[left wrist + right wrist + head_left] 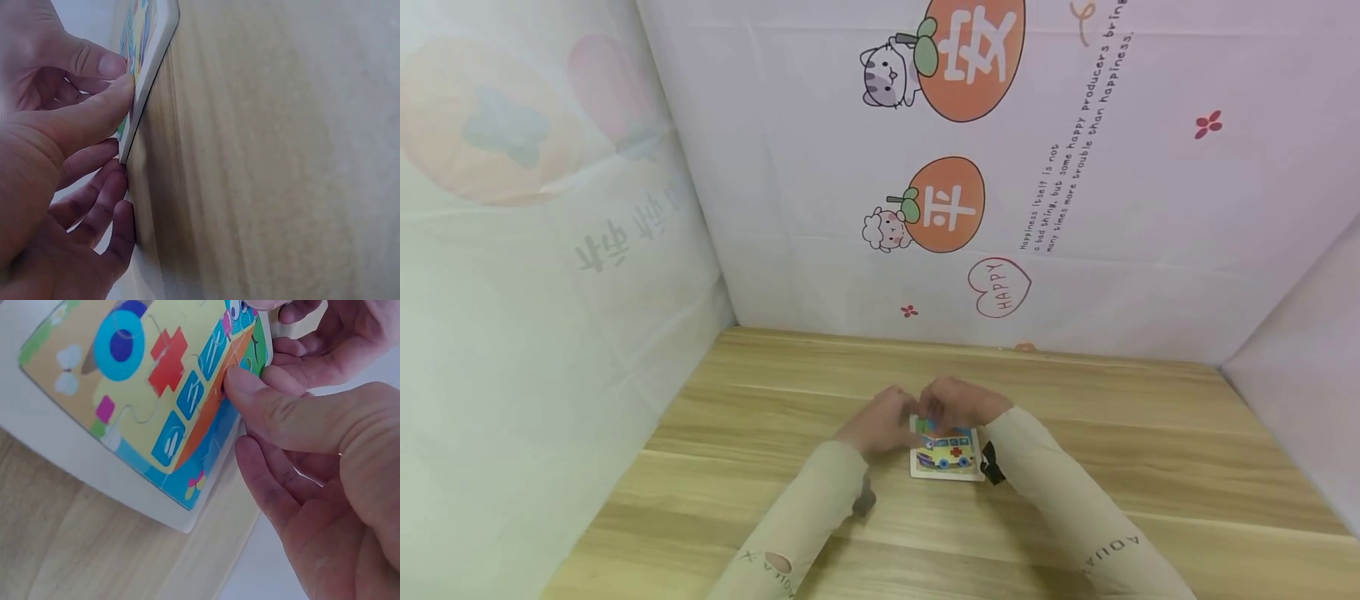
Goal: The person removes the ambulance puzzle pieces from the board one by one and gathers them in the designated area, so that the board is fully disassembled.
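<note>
A small square jigsaw puzzle (946, 462) in a white frame lies on the wooden table; its picture is a yellow ambulance with a red cross. Both hands meet at its far left part. My left hand (887, 421) holds the left edge, its thumb (115, 109) on the rim and the fingers bent at the side. My right hand (958, 402) holds the far edge, the thumb (247, 384) on the picture above the ambulance windows and the other fingers curled beside the frame. The fingers hide the picture's far left corner.
The wooden table (760, 533) meets a white printed backdrop (812, 250) behind the puzzle, with white side walls at left and right. A black strap piece (992, 465) shows under the right sleeve, and a dark piece (865, 497) under the left one.
</note>
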The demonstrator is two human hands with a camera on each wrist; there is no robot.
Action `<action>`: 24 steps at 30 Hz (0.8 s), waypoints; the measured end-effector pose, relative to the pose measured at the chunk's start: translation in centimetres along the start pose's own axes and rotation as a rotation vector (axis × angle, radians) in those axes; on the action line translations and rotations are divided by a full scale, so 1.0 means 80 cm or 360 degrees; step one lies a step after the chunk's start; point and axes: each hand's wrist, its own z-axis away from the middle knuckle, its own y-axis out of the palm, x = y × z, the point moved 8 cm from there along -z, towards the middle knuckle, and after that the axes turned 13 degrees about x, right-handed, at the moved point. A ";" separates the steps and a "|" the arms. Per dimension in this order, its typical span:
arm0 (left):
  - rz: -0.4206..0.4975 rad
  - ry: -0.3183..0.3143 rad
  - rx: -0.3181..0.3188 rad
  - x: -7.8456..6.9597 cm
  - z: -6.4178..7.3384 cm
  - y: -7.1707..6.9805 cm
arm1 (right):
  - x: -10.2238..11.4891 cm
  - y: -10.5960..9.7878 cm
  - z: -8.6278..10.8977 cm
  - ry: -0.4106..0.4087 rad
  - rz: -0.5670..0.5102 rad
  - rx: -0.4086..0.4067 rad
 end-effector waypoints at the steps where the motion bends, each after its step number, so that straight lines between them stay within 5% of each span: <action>1: 0.0002 -0.0002 0.0000 -0.001 0.000 -0.001 | 0.001 0.000 0.000 0.0010 0.0019 0.0004; 10: 0.0017 -0.0025 0.0004 -0.009 0.006 -0.005 | 0.000 -0.001 0.000 0.0076 0.0028 0.0013; 24: 0.0044 -0.0069 -0.0031 -0.005 0.005 -0.005 | -0.004 -0.008 -0.001 -0.0092 -0.0074 -0.0036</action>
